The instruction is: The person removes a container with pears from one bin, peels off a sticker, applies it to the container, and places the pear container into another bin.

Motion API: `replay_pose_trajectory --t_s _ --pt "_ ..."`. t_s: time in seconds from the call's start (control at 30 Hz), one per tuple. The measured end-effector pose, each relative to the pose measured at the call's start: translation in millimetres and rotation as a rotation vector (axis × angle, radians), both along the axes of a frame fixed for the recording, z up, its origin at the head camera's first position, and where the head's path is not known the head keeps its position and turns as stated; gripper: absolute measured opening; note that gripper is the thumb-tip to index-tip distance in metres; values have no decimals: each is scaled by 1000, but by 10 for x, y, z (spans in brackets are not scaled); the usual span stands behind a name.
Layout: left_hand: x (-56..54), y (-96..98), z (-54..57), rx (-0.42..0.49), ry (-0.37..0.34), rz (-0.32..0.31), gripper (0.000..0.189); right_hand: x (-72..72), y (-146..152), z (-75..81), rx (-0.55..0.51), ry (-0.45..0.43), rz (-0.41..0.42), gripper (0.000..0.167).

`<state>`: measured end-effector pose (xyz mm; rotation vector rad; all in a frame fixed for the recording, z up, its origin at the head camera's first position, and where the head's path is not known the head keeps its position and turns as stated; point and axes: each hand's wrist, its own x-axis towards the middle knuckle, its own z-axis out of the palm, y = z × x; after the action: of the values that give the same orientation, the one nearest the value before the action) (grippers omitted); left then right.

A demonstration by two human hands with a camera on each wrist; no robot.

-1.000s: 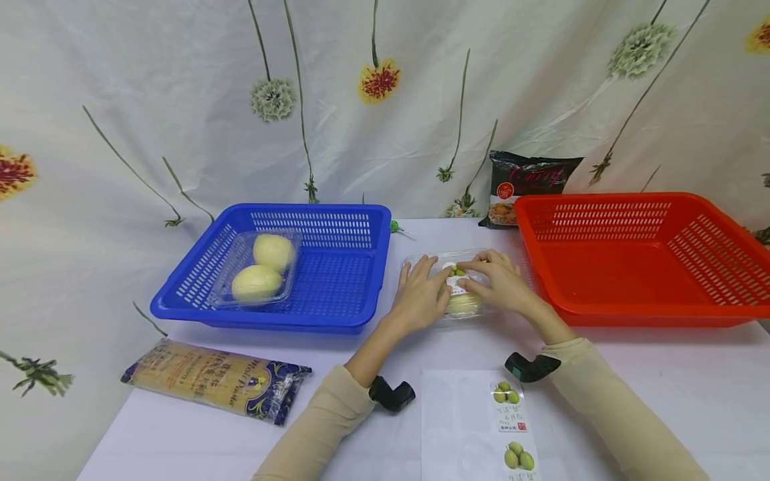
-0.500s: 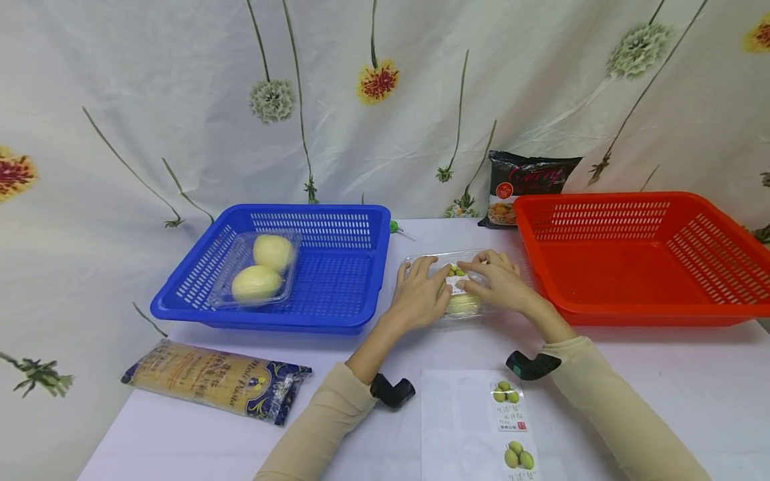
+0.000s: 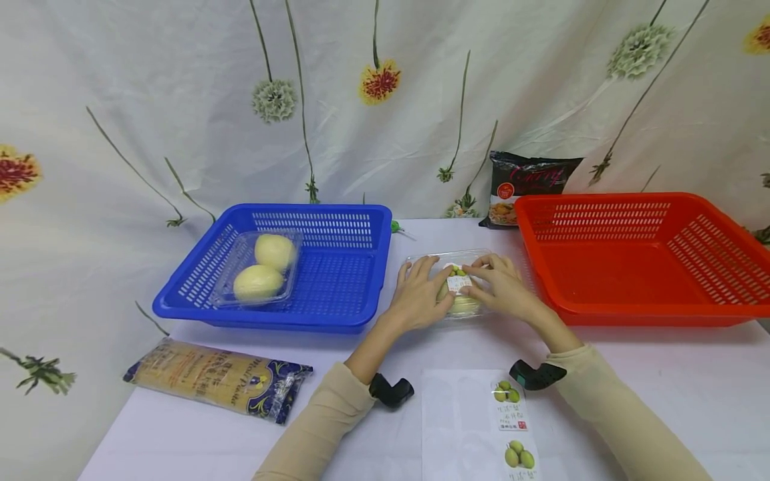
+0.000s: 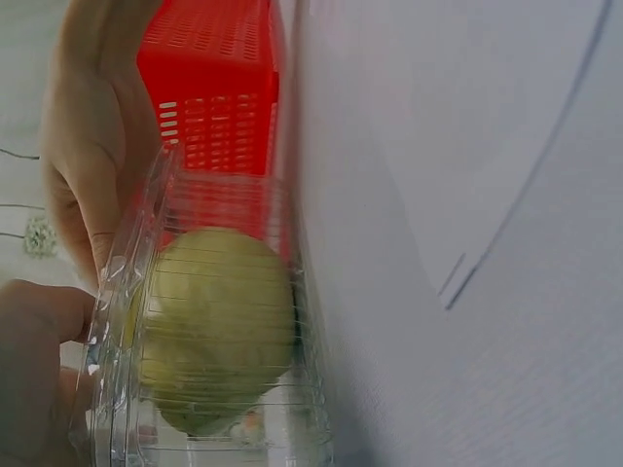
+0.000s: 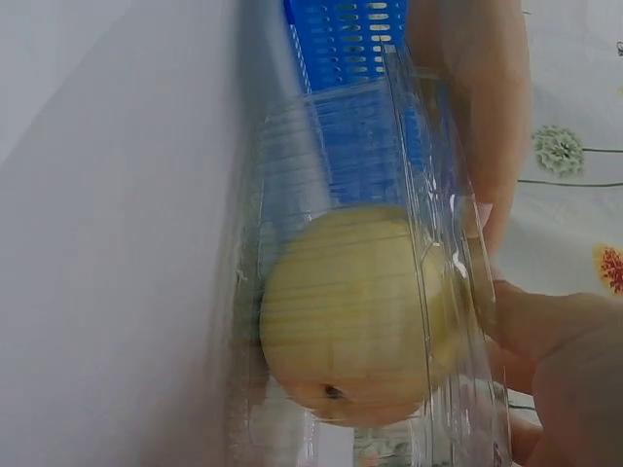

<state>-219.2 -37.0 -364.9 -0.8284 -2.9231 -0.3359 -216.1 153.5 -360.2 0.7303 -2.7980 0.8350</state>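
A clear plastic clamshell box (image 3: 415, 257) stands on the white table between the two baskets, with pale yellow fruit (image 4: 219, 326) inside that looks like a pear. On its lid lies a white label (image 3: 459, 284) printed with green pears. My left hand (image 3: 419, 294) rests on the lid's left part, fingers spread, thumb and index fingertip at the label's left edge. From the other side my right hand (image 3: 502, 287) touches the label's right edge with thumb and index finger. The right wrist view shows the fruit (image 5: 355, 316) through the box's ribbed side.
A blue basket (image 3: 265, 319) at left holds another clear box with two pale fruits (image 3: 257, 283). The red basket (image 3: 619, 274) is at right, a black noodle packet (image 3: 529, 187) behind it. Nearer lie a pasta bag (image 3: 210, 377) and a label sheet (image 3: 457, 421).
My right hand's fingers and wrist have shifted slightly to the right, and more of the label shows between the hands. The left hand has barely moved, and the box stays in place.
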Motion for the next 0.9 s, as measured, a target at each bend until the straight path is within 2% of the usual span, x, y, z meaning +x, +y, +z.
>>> replay_pose_trajectory --t_s 0.2,0.33,0.43,0.53,0.63,0.8,0.9 --pt "16 1 -8 71 -59 19 53 35 10 11 -64 -16 -7 36" --pt "0 5 -81 164 1 36 47 49 37 15 -116 -35 -19 32" --pt "-17 9 -149 263 58 51 42 67 40 9 -128 -6 -24 28" --pt "-19 8 -162 345 72 64 39 115 17 6 -137 20 -60 27" --pt "-14 3 -145 385 51 78 39 191 -19 6 -150 59 -109 27" --pt "-12 1 -112 422 10 135 46 349 -67 6 -175 155 -167 24" --pt "-26 4 -89 438 -22 177 50 444 -69 5 -193 165 -197 20"
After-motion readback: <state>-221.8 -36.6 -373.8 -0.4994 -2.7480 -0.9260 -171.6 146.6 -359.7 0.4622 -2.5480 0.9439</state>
